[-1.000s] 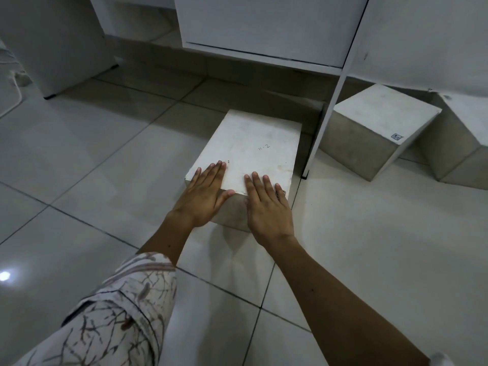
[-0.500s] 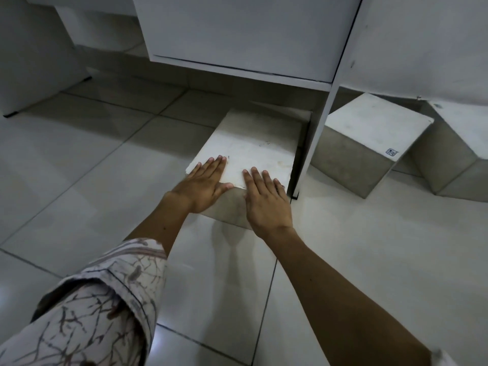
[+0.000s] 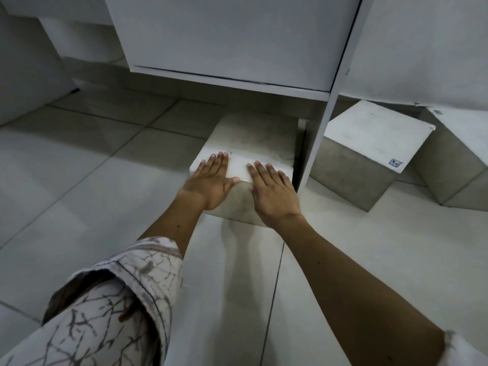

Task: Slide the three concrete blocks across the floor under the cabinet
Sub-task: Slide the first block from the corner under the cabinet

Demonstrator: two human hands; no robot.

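- The left hand [image 3: 210,182] lay flat on the near edge of the first concrete block [image 3: 253,143]. Its fingers were straight and close together, and its thumb stuck out to the side. This grip was open and pinched nothing.
- The right hand [image 3: 273,192] lay flat next to it on the same edge. Its fingers were straight too, a little spread, so this grip was open as well.
- The two hands were near each other but did not touch.
- A patterned sleeve [image 3: 105,299] covered the left upper arm. The right forearm was bare.
- The first block sat on the tiled floor [image 3: 79,194]. Its far part was in the shade under the white cabinet [image 3: 237,40]. Its near part stuck out where the hands were.
- The right side of this block was just beside a thin white upright panel [image 3: 320,133] of the cabinet.
- A second concrete block [image 3: 369,133] sat on the floor on the other side of that panel. It was turned at an angle, with a small sticker [image 3: 394,163] near one corner of its top.
- A third concrete block [image 3: 459,165] sat just beside the second one, at the right edge. Only part of it showed.
- Both of those blocks had their far parts under the cabinet.
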